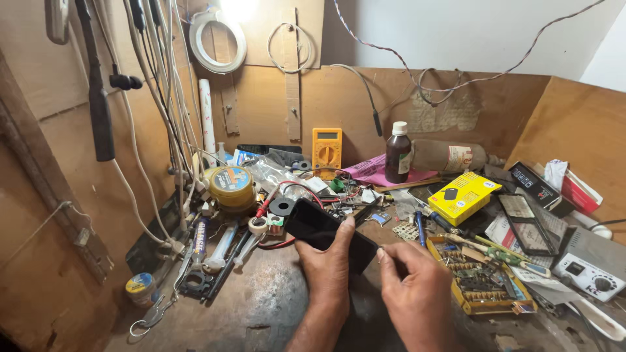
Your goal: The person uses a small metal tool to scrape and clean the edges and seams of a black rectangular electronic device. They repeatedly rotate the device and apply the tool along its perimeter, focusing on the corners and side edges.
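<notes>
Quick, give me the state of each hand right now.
Left hand: closed on the black phone.
Right hand: fingers pinched at the phone's right end; cannot tell what it holds.

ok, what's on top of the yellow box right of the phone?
A small dark oval object lies on the lid of the yellow box, with round pale stickers beside it. The box's contents are covered by the lid.

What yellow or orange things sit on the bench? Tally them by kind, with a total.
Orange multimeter: 1
Yellow flat box: 1
Yellow parts tray: 1
Yellow-labelled round spool: 1
Total: 4
</notes>
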